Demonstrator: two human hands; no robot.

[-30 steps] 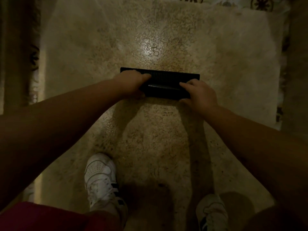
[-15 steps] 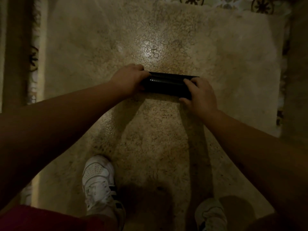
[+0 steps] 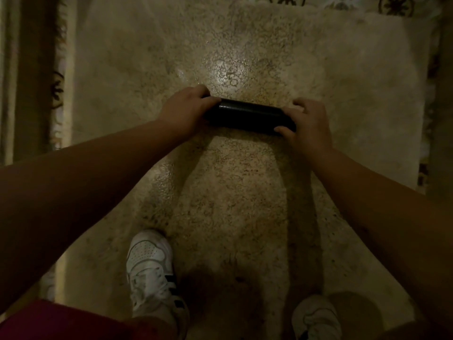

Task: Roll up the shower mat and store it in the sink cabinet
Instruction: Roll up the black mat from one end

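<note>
On the speckled beige floor (image 3: 245, 204), in a dim room, lies a black shower mat (image 3: 250, 116) wound into a tight roll, its length running crosswise just below a bright glare patch on the floor. The roll tilts slightly, its left end a little farther from the person than its right end.

The left hand (image 3: 186, 110) covers the left end of the roll, fingers curled over the top of it and thumb lying along the near side, so that end is gripped. The right hand (image 3: 307, 123) sits at the right end, fingers bent over the top and thumb tip pressed against the near edge, closed around the roll as well. Both bare forearms reach out toward the roll from the near corners of the view.

Nearer the person than the roll, a white sneaker (image 3: 152, 273) with dark stripes stands on the floor to the left, and a second sneaker (image 3: 316, 317) shows partly at the bottom edge, to the right. Patterned tiles (image 3: 343, 2) border the floor beyond the roll. Red cloth (image 3: 61, 322) fills the near left corner.
</note>
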